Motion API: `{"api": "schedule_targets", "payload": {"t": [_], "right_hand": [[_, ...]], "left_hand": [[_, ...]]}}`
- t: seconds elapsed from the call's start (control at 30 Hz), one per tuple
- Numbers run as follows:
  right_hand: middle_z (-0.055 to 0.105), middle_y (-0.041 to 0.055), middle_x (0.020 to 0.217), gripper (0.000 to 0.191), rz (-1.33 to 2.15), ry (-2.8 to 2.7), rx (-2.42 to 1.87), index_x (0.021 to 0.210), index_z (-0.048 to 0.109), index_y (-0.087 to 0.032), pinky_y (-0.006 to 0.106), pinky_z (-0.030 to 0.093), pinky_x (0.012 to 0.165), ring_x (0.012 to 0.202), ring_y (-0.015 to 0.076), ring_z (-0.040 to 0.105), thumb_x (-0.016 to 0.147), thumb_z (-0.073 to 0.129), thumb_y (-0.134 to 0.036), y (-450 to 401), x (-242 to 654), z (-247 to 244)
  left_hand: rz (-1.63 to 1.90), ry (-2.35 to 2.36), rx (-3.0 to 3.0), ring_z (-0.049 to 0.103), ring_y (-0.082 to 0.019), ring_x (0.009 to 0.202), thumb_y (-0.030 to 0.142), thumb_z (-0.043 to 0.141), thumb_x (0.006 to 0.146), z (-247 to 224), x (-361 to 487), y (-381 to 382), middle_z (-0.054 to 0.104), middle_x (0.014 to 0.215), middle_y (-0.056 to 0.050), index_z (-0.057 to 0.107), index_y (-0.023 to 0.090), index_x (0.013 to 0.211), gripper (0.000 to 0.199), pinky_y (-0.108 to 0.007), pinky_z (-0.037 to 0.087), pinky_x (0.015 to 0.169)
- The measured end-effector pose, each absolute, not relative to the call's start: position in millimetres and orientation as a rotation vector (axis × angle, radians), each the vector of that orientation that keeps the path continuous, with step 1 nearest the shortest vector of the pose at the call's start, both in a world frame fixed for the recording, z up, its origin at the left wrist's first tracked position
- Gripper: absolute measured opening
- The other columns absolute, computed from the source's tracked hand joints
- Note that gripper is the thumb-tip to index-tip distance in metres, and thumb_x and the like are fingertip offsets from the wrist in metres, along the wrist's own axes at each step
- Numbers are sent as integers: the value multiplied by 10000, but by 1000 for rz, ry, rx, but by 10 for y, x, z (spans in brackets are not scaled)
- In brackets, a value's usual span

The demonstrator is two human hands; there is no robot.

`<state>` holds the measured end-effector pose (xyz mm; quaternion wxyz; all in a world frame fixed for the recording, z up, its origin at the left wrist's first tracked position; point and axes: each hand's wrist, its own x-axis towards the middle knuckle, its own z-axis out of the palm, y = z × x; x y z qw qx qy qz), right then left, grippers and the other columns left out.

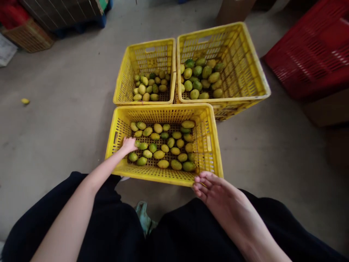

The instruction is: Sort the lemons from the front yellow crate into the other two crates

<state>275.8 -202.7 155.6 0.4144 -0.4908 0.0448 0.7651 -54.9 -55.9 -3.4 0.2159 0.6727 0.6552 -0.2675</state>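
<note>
In front of me stands a yellow plastic crate (163, 178) with several green and yellow lemons (159, 154) spread over its slotted floor. My left hand (129, 145) reaches over the near left side into it, fingers closed on a greenish lemon (137, 143) that they partly hide. My right hand (215, 189) is at the near right corner of the crate, palm turned inward and fingers stretched out. It holds nothing, and I cannot tell whether it touches the rim.
Behind the front crate are a smaller-looking yellow crate (116, 87) and a taller yellow crate (255, 65), both with lemons inside. A single lemon (25, 101) lies on the floor at left. Red crates (311, 47) stand at right, a loaded blue pallet (100, 21) at the back left.
</note>
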Motion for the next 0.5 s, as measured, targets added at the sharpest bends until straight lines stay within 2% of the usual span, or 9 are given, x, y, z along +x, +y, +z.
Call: {"api": "schedule_targets", "payload": {"t": [0.1,0.17,0.23,0.3,0.4,0.5], "right_hand": [[730,71,901,223,1978,-26,-1242,792,736,-181,265,575,717,838,191,680,625,843,-282,-2037,2659,1547],[725,71,1051,282,1924,-121,-1295,896,732,-210,286,572,771,966,213,673,641,841,-263,-2031,2578,1534],[699,42,1160,432,1869,-166,-1291,1054,699,-281,304,573,775,1042,220,660,648,845,-258,-2025,2492,1529],[696,19,1158,535,1901,-172,-1194,1152,643,-338,297,576,683,966,212,685,659,842,-287,-2038,2420,1537],[722,21,919,424,2017,-94,-1098,1056,638,-270,215,477,437,650,167,671,673,818,-306,-2105,2365,1559],[689,10,734,292,2012,60,-1203,935,618,-217,182,398,346,522,148,626,695,782,-245,-2182,2375,1574]], "left_hand": [[-612,1776,1832,611,-327,1180,620,657,775,598,-348,-668,678,1260,-134,603,181,1289,679,-365,447,989],[-401,1644,1796,637,-315,1130,689,633,755,1112,-151,-815,682,1259,-118,620,174,1269,728,-335,475,927],[-271,1430,1740,654,-290,1095,718,612,754,1588,38,-991,694,1239,-86,620,187,1277,746,-314,489,891],[-177,1293,1643,660,-246,1086,701,544,817,1904,151,-1141,697,1234,-53,559,226,1359,720,-299,486,906],[-53,1300,1591,678,-210,1024,642,419,912,1915,111,-1231,696,1224,-57,569,204,1336,627,-311,480,940],[-107,1515,1657,682,-221,1003,546,409,943,1481,-88,-1174,713,1178,-81,649,169,1191,512,-318,491,927]]}}
